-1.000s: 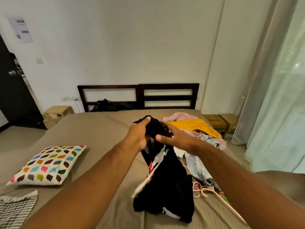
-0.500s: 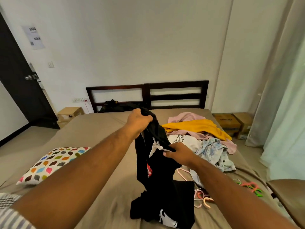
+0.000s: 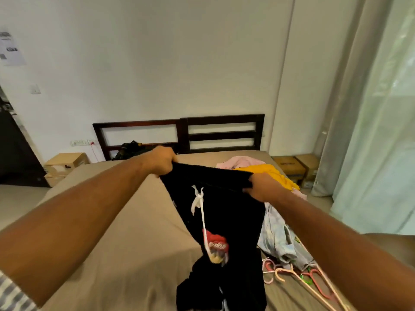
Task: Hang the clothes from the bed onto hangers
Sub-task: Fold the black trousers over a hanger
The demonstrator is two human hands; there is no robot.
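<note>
Bedroom, tan-sheeted bed [image 3: 125, 232]. Left hand [image 3: 161, 163] and right hand [image 3: 262, 187] each clench one end of the waistband of black drawstring trousers [image 3: 233, 221] — stretched above the sheet, legs trailing onto it. Right of them — heap of yellow, pink and denim clothes [image 3: 269, 173]; pink and cream plastic hangers [image 3: 278, 271] beside.

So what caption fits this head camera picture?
Left hand and right hand hold black drawstring trousers spread above the tan bed.

I see the bed [image 3: 134, 221], tan-sheeted, across the lower frame. Right of centre lie a yellow garment [image 3: 269, 173], a pink garment [image 3: 242, 160] and pale denim [image 3: 276, 239], with hangers [image 3: 280, 273] at lower right. The black trousers [image 3: 229, 212] pool at bottom centre. A dark bundle [image 3: 130, 149], left of centre at the far edge, may rest on it.
</note>
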